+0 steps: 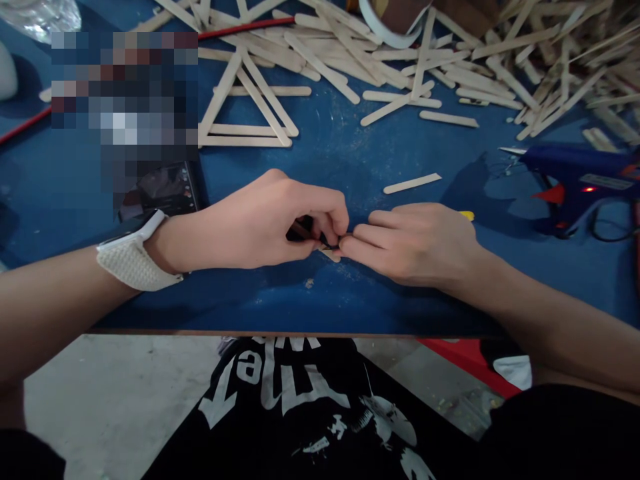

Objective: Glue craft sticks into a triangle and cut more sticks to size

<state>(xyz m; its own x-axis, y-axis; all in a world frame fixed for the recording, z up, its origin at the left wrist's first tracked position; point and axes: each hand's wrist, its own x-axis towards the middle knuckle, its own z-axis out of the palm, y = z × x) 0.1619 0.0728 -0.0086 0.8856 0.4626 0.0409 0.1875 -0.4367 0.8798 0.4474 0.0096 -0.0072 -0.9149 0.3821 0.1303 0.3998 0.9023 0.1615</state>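
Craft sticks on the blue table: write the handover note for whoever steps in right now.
Left hand: closed around a dark tool, its tip at a small stick piece.
Right hand: fingertips pinch that piece against the blue table.
Nearby: single stick just beyond the hands, stick triangle farther back, loose stick pile top right, glue gun at right with a red light showing.
Done: one triangle assembled.
Left: small piece unfinished; I cannot tell whether it is being cut or marked.

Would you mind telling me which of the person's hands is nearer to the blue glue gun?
The right hand. It rests on the blue table just left of the glue gun, apart from it. The left hand lies farther left, beyond the right hand.
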